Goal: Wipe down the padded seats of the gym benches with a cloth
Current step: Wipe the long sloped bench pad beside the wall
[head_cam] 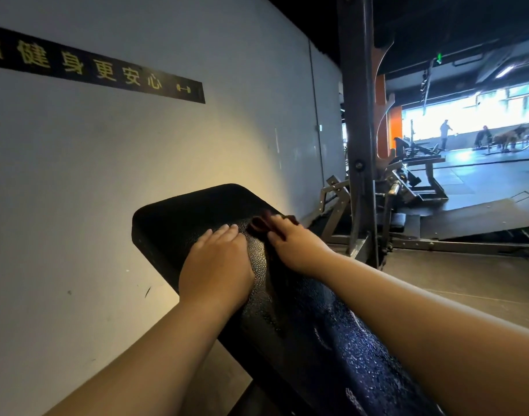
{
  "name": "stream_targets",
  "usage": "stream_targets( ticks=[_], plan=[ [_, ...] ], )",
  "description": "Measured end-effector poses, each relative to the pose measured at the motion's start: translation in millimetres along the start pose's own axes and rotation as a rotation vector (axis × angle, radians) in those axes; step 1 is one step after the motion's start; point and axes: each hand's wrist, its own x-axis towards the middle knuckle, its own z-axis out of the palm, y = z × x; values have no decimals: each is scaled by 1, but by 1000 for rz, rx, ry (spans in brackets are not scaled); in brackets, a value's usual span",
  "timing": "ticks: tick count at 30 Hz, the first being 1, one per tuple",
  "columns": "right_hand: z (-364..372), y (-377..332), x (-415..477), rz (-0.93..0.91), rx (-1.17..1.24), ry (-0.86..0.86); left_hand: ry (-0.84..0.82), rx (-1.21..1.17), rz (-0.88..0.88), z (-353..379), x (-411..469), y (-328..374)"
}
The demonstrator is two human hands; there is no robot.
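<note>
A black padded bench seat [191, 214] with a pebbled, shiny surface runs from the lower right up to the middle of the view. My left hand [216, 267] lies flat on its left side, fingers straight and pointing away from me. My right hand [296, 244] presses a dark reddish-brown cloth [258, 225] onto the pad near its right edge, with the fingers lying over the cloth. Most of the cloth is hidden under that hand.
A pale wall [137, 151] with a black sign strip [101, 69] stands close on the left. A dark steel rack upright [357, 130] rises just right of the bench, with more benches [422, 163] and machine frames behind. Distant people stand by bright windows.
</note>
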Motion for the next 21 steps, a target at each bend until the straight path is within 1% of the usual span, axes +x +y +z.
stream_targets(
  ticks=[2, 4, 6, 7, 8, 9, 10, 13, 16, 18, 21],
  plan=[
    [-5, 5, -21, -128, 33, -49, 3, -20, 1, -1, 0, 0],
    [-11, 20, -25, -151, -7, -97, 12, -23, -1, -1, 1, 0],
    [-17, 30, -2, -42, -27, -79, 8, -14, -5, 0, 3, -1],
    [-17, 32, 14, 43, -31, -59, -4, -9, -7, 0, 2, 1],
    [-17, 27, 28, 120, -31, -44, -6, -7, -12, 0, 1, 2],
    [-14, 19, 40, 154, -32, -36, -6, -1, -12, -1, 1, 2],
    [-10, 9, 46, 133, -25, -32, -5, -2, -11, -1, 0, 3],
    [2, -18, 30, -63, 15, -52, 13, -17, -4, -2, 0, 0],
    [-5, -3, 2, -195, 5, -47, 39, -31, -4, -1, 1, 0],
    [-11, 11, 8, -154, -27, -25, 23, -17, -7, 0, 3, -1],
    [-9, 17, 38, 16, -40, 15, 6, -21, -22, -2, 2, 0]
  ],
)
